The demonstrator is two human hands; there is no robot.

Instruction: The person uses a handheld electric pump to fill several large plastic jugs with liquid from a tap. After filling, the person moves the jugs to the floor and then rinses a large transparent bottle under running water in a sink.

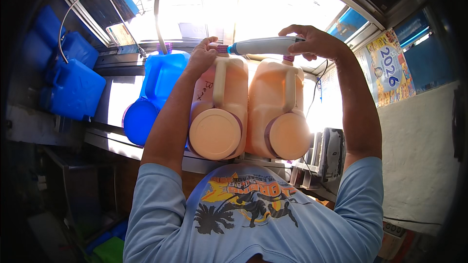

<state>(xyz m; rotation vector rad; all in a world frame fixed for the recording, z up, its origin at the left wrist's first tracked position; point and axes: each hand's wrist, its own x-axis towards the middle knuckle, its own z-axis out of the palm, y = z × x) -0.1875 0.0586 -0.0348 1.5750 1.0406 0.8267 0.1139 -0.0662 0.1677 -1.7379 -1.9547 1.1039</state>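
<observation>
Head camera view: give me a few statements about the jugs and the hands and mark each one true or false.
1. Two orange jugs stand side by side. True: left orange jug, right orange jug.
2. The right hand holds a grey tool. True.
3. The left hand rests on the blue jug. False: it is at the left orange jug's neck.
4. The grey tool lies flat on the counter. False: it is held above the jugs.

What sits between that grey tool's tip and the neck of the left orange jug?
Nothing visible: the right hand holds the grey pen-shaped tool, tip beside the left orange plastic jug's neck, gripped by the left hand.
</observation>
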